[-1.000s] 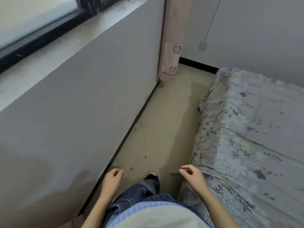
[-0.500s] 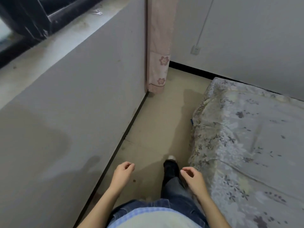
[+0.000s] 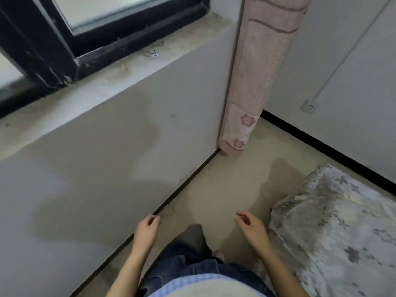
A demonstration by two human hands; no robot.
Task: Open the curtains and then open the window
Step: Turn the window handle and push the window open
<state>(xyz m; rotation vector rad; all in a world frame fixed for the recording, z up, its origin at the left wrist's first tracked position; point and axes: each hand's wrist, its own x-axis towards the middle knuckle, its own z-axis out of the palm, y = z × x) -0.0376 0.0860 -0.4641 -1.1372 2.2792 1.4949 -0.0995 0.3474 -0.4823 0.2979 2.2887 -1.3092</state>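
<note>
A pink curtain (image 3: 257, 69) with flower prints hangs bunched in the corner at the upper right, its hem near the floor. A black-framed window (image 3: 70, 39) sits at the upper left above a stained grey sill (image 3: 120, 76). My left hand (image 3: 146, 231) hangs low beside the wall under the sill, fingers loosely curled, holding nothing. My right hand (image 3: 251, 227) hangs to the right of my leg, fingers also loosely curled and empty. Both hands are far below the window and well short of the curtain.
A bed with a grey floral cover (image 3: 334, 228) fills the lower right. A narrow strip of beige floor (image 3: 225, 185) runs between wall and bed toward the curtain. A small metal piece (image 3: 153, 54) lies on the sill. A wall socket (image 3: 309, 106) with a cable is at right.
I have walked forward along the wall; the curtain and window frame are closer and the bed has slid to the right. Both hands stay low, empty and loosely curled.
</note>
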